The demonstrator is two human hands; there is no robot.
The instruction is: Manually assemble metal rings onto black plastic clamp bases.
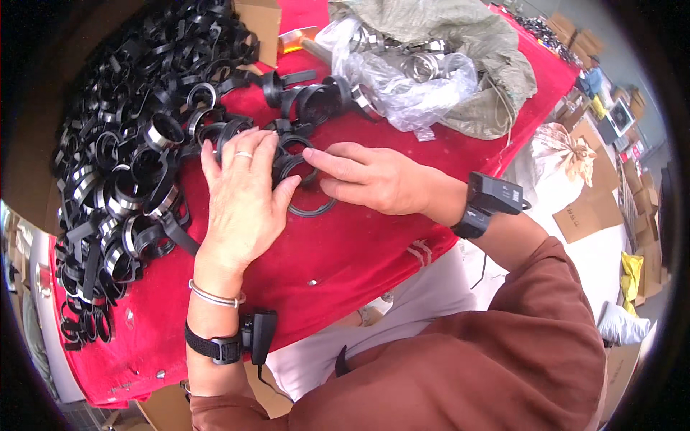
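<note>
At the near edge of the heap, my left hand (248,194) is curled over dark parts, with its thumb against a black ring (293,170). From the right, my right hand (381,178) grips the same ring between its forefinger and the digits below. Another thin black ring (313,211) lies flat on the red cloth (345,251), just below the fingers. Left of my left hand spreads a large heap of black rings with handles (129,144), several lined with silver metal bands. My left fingertips partly hide the parts beneath them.
A clear plastic bag with silver metal rings (424,68) rests on a grey-green woven sack (496,93) at the back. A cardboard box (259,29) and an orange-handled tool (298,37) lie behind the heap. Cartons (589,208) and a tied white sack (557,161) stand to the right.
</note>
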